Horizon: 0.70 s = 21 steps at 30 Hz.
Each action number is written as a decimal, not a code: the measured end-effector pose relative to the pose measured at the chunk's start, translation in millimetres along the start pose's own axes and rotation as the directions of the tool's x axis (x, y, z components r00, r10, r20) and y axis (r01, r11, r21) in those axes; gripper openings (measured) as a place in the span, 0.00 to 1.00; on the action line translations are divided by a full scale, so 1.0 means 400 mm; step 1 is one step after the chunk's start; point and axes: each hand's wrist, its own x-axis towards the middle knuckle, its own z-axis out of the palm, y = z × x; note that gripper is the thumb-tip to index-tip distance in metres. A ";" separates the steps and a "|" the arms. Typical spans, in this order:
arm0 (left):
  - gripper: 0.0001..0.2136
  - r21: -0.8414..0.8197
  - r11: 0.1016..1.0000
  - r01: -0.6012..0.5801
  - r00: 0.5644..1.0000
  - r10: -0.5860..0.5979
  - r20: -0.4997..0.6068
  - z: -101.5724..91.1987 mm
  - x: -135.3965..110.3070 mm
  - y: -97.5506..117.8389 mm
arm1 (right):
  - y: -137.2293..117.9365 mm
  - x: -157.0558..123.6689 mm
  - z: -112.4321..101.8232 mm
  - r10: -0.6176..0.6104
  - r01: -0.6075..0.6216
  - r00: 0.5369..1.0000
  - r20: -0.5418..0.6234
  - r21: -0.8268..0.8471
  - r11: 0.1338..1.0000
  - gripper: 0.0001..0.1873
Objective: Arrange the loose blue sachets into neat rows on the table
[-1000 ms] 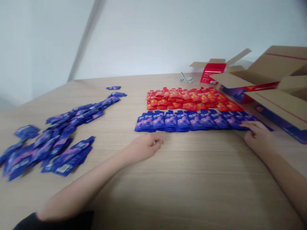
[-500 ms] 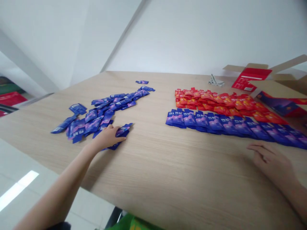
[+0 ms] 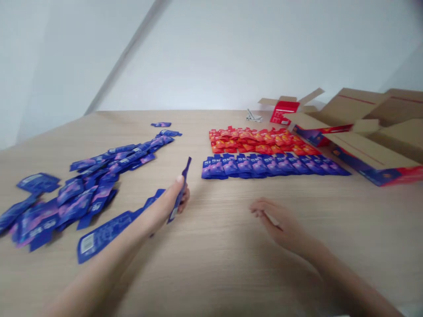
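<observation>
My left hand [image 3: 168, 201] is closed on a blue sachet [image 3: 183, 179], held on edge above the wooden table [image 3: 211, 259]. To its left lies a loose heap of blue sachets [image 3: 82, 189]. My right hand [image 3: 280, 222] hovers low over the table with fingers stretched out and nothing in it. Beyond both hands, a neat row of blue sachets [image 3: 271, 165] lies in front of rows of red-orange sachets [image 3: 257, 138].
Open cardboard boxes [image 3: 363, 132] with red and blue print stand at the right rear. A small open red box [image 3: 284, 108] and a small grey metal object [image 3: 253, 116] sit near the table's far edge. A white wall rises behind.
My left hand has lifted one blue sachet from the heap and carried it right, towards the row. My right hand has moved left to the table's middle. The view has swung back right.
</observation>
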 end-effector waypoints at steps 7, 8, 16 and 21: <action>0.25 -0.301 0.934 0.191 0.943 -0.089 0.320 0.356 0.121 -0.006 | -0.072 0.016 0.028 0.394 -0.391 0.917 0.072 0.369 0.843 0.39; 0.23 -0.323 0.930 0.178 0.952 -0.079 0.296 0.391 0.143 -0.005 | -0.052 0.001 0.011 0.422 -0.390 0.906 -0.034 0.323 0.863 0.40; 0.06 -0.535 0.773 0.342 0.938 -0.247 0.243 0.660 0.259 0.019 | 0.121 -0.133 -0.175 0.016 -0.146 0.979 -0.205 -0.637 0.757 0.30; 0.03 -0.592 0.684 0.427 0.902 -0.282 0.325 0.806 0.270 0.032 | 0.204 -0.175 -0.253 -0.027 -0.080 0.991 -0.128 -0.757 0.649 0.24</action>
